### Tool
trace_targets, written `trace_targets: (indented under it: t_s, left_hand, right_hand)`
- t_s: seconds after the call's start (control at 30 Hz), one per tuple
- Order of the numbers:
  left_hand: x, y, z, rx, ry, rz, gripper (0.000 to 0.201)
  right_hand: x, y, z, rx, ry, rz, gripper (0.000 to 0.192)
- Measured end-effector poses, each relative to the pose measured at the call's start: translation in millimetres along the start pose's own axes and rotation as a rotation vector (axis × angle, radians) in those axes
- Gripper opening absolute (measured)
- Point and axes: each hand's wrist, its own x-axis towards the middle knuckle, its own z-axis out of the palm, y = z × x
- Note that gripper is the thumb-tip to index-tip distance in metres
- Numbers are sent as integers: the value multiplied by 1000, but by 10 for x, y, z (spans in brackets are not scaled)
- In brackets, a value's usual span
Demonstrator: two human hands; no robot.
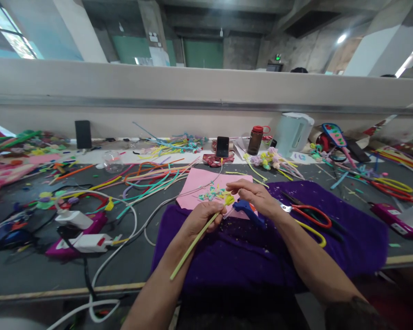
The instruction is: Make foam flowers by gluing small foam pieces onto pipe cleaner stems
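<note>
My left hand [204,216] is closed around a pale yellow-green pipe cleaner stem [189,252], which slants down across my forearm. A small yellow flower-like head [229,199] stands just beyond my left fingertips. Over to its right, my right hand [253,195] has its fingers stretched out toward the flower head; I cannot tell whether they touch it. Below that hand lies a blue glue gun [249,213], its nozzle pointing at my left hand. Small teal and yellow pieces [211,193] are scattered on a pink sheet [192,183] behind my hands.
A purple cloth [206,256] covers the table front. Red-handled scissors [313,215] lie right of my forearm. At the back are a propped phone [222,147], a brown bottle [255,141] and a kettle [292,135]. A white cable [136,220] loops beside a power strip [67,240] at left.
</note>
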Motion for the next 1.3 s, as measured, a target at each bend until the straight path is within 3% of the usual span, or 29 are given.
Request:
trace_targets:
  t_s: [0.4, 0.7, 1.1, 1.3]
  left_hand:
    - [6, 0, 5, 29, 14, -3, 22]
    - [-82, 34, 46, -53, 96, 134, 25]
    - [-96, 35, 28, -23, 131, 145, 26]
    - [-105, 76, 25, -96, 165, 129, 30]
  right_hand:
    - [19, 52, 41, -18, -70, -75, 34]
    - [16, 127, 33, 181, 306, 83, 35]
    - [-23, 46, 179, 279, 86, 220, 32]
    - [-22, 30, 175, 222, 110, 261, 28]
